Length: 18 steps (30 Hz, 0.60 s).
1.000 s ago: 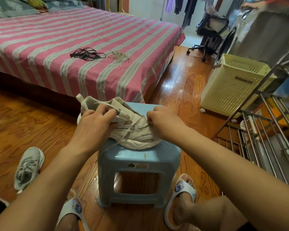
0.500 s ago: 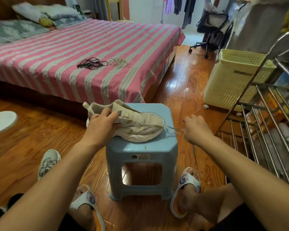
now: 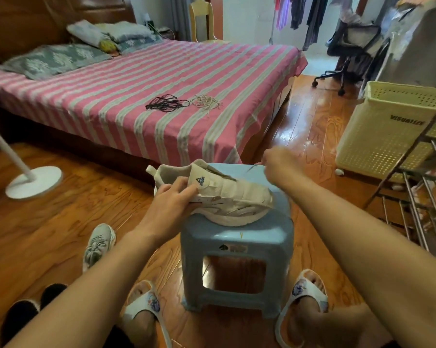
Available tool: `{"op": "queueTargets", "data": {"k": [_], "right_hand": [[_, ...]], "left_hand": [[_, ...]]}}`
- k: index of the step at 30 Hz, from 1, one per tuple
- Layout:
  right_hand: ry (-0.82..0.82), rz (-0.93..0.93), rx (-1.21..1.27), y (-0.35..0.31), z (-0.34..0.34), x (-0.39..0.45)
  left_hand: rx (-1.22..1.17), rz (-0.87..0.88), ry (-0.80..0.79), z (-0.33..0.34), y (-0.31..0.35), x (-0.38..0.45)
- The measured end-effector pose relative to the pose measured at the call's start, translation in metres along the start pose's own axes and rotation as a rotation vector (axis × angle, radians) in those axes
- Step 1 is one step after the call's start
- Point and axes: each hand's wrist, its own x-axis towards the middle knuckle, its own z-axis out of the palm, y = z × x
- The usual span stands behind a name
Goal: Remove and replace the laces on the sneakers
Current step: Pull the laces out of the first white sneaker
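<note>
A beige sneaker lies on a light blue plastic stool, toe pointing right. My left hand grips its heel side and holds it down. My right hand is raised behind the toe and pinches the end of the sneaker's pale lace, which is blurred. A second grey-white sneaker lies on the floor to the left. On the striped bed lie a bundle of black laces and a bundle of beige laces.
A cream laundry basket and a metal rack stand on the right. A white fan base sits on the wood floor at left. My feet in white slippers flank the stool. An office chair stands at the back.
My right hand pulled away from the sneaker's eyelets to the right, then rose behind the toe, drawing the lace out. My left hand stayed on the sneaker. The camera tilted up.
</note>
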Motion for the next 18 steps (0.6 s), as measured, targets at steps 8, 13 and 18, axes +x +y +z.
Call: {"op": "queueTargets", "data": {"k": [8,13,18], "right_hand": [[-0.102,-0.232,0.225,-0.024,-0.012,-0.061],[-0.112,-0.334,0.006,-0.03,-0.002,-0.08],[-0.347,-0.011,0.764,-0.015,-0.05,-0.106]], "left_hand": [[0.023,-0.055,-0.03,0.003,0.003,0.018],[0.088,-0.053,-0.039,0.003,0.003,0.03],[0.145,-0.098,-0.027,0.009,0.006,0.037]]}}
